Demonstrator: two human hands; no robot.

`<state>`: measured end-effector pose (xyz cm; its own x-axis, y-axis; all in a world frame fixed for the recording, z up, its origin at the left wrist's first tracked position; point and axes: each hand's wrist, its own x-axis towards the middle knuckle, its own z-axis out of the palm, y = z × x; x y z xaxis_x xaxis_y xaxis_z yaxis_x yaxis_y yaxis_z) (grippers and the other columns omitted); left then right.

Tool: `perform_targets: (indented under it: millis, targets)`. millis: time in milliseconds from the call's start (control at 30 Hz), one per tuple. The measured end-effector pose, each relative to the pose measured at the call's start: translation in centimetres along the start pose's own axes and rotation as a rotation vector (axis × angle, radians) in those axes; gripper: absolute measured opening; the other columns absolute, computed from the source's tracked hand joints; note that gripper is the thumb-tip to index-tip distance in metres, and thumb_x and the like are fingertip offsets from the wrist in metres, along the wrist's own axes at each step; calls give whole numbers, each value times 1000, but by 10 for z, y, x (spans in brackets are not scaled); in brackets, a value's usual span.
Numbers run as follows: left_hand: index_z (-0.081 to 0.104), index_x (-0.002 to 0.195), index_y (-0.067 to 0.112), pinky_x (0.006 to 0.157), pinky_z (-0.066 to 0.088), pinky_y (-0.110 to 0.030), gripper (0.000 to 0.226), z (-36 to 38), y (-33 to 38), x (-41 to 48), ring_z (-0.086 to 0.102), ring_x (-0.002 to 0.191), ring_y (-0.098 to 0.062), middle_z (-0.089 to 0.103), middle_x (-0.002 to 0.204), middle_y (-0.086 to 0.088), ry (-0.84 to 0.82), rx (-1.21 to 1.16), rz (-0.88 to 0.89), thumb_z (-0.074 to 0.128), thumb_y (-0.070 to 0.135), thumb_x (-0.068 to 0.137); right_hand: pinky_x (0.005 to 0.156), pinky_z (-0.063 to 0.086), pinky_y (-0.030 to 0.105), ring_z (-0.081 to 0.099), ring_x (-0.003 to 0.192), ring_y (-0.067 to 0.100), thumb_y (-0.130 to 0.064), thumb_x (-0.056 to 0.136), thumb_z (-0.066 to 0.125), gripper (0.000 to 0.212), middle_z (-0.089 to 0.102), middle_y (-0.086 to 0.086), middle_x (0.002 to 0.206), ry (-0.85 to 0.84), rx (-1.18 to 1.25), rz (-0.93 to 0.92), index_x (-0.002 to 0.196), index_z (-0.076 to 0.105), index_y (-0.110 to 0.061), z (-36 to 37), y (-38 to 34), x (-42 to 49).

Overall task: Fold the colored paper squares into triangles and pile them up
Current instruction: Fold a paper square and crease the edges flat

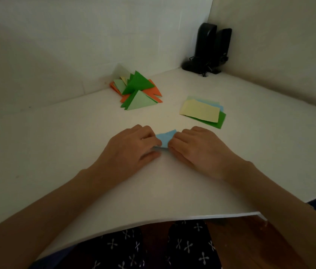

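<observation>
Blue paper [165, 139]: on the table [56, 144], partly folded, pinched at either end by the curled fingers of the left hand [132, 146] and right hand [198, 150]. Folded triangle pile [137, 88]: beyond the left fingers. Unfolded squares [202, 111]: just beyond the right fingers.

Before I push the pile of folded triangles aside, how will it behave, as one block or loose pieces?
The pile of folded triangles would probably scatter: its pieces lie fanned at different angles, loosely overlapping. Being thin paper, they should be light and slide easily on the smooth white table.
</observation>
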<state>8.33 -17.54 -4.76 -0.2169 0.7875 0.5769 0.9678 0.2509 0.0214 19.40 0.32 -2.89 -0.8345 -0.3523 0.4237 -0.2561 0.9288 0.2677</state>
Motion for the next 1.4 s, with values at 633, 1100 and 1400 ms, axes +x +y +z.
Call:
perform_targets:
  millis: [633, 1100, 1400]
  targets:
    - [73, 82, 21, 52, 46, -26, 23, -8, 8, -4, 64, 71, -13, 68, 89, 5, 12, -94, 111, 51, 28, 86, 71, 49, 36, 57, 88, 17, -27, 92, 52, 20, 61, -1, 99, -7, 470, 87, 95, 68, -16, 11, 10, -9]
    - [75, 85, 23, 54, 53, -28, 27, -19, -1, -4, 66, 78, -11, 69, 94, 9, -144, -200, 145, 50, 31, 86, 75, 42, 13, 58, 80, 3, -11, 83, 69, 18, 63, -4, 90, -128, 977, 494, 72, 65, -26, 6, 10, -1]
    - [72, 100, 24, 57, 50, -27, 28, -20, -1, -6, 61, 78, -12, 65, 98, 6, -219, -215, 140, 48, 29, 85, 80, 39, 19, 51, 86, 8, -19, 91, 58, 11, 55, 2, 92, -272, 980, 454, 82, 64, -23, 1, 11, 5]
